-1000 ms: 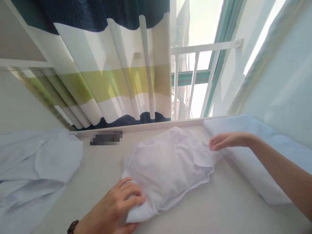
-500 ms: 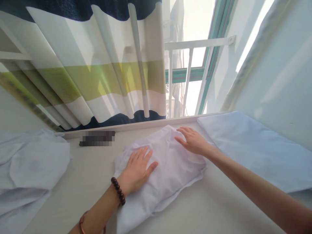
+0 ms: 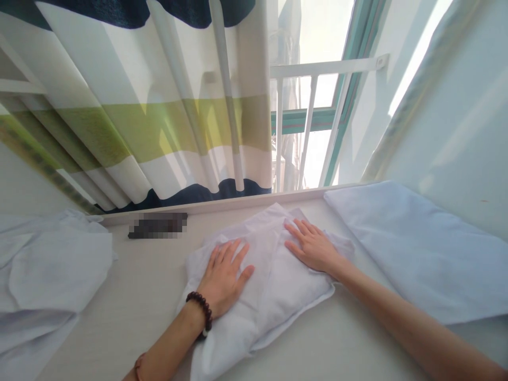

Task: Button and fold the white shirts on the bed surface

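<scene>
A white garment (image 3: 262, 301), folded into a loose bundle with creases and layered edges, lies on the pale surface in front of me. My left hand (image 3: 226, 275) rests flat on its left part, fingers spread, a dark bead bracelet (image 3: 201, 312) round the wrist. On the upper right part of the cloth lies my right hand (image 3: 311, 246), palm down with the fingers apart. Neither hand grips the fabric. A thin layer of the cloth sticks out to the right, beyond my right hand.
To the left lies a heap of white cloth (image 3: 59, 264); to the right, a flat folded white cloth (image 3: 420, 248). A blurred dark object (image 3: 159, 226) sits by the back ledge. Behind stand a striped curtain (image 3: 170, 127) and a white railing (image 3: 325, 67) before the window.
My right hand has come down and slightly back from the garment's top edge and now lies flatter. Cloth has spread out to the right under it. My left hand has barely moved.
</scene>
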`<move>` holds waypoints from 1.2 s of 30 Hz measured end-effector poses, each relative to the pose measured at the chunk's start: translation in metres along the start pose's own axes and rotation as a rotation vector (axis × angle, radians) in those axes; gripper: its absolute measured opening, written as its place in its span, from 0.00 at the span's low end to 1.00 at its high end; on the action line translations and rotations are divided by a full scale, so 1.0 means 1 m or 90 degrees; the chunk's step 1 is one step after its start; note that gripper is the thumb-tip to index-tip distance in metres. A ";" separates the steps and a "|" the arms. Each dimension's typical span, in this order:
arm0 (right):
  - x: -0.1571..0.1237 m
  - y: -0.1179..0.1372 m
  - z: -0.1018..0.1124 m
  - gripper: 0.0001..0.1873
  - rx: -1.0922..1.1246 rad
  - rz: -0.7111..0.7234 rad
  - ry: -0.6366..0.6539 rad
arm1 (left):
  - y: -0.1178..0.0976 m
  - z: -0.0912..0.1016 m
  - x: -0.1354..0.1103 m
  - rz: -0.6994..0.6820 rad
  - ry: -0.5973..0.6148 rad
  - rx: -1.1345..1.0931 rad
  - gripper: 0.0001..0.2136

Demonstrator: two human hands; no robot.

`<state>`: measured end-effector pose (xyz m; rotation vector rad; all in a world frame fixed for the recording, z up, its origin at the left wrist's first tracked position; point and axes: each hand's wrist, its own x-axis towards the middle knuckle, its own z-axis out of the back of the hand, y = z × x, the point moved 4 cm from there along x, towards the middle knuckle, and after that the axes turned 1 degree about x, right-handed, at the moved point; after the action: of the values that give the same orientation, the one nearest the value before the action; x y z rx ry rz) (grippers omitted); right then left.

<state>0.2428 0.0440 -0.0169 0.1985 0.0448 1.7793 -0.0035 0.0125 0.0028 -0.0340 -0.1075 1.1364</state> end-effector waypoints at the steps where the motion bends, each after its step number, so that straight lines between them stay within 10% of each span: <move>1: 0.003 0.000 0.000 0.34 0.000 -0.005 0.002 | 0.006 0.004 0.006 0.035 -0.006 0.012 0.28; 5: 0.024 0.000 0.003 0.35 0.024 0.023 0.041 | 0.042 0.024 0.040 0.194 0.064 0.001 0.30; 9: 0.050 -0.003 0.009 0.35 0.056 0.080 0.083 | 0.061 0.045 0.062 0.165 0.151 -0.050 0.23; 22: 0.059 0.000 0.017 0.30 0.202 0.000 -0.002 | 0.077 0.063 0.041 0.080 0.236 -0.405 0.14; 28: 0.054 0.008 0.060 0.33 0.302 0.039 0.023 | 0.049 0.098 0.025 0.025 0.194 -0.594 0.16; 36: 0.040 0.035 0.076 0.50 0.195 0.195 -0.026 | -0.009 0.119 0.012 -0.163 0.279 -0.449 0.14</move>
<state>0.2130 0.0696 0.0676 0.4829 0.2713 2.0684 -0.0026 0.0164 0.1225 -0.8684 -0.1136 0.7674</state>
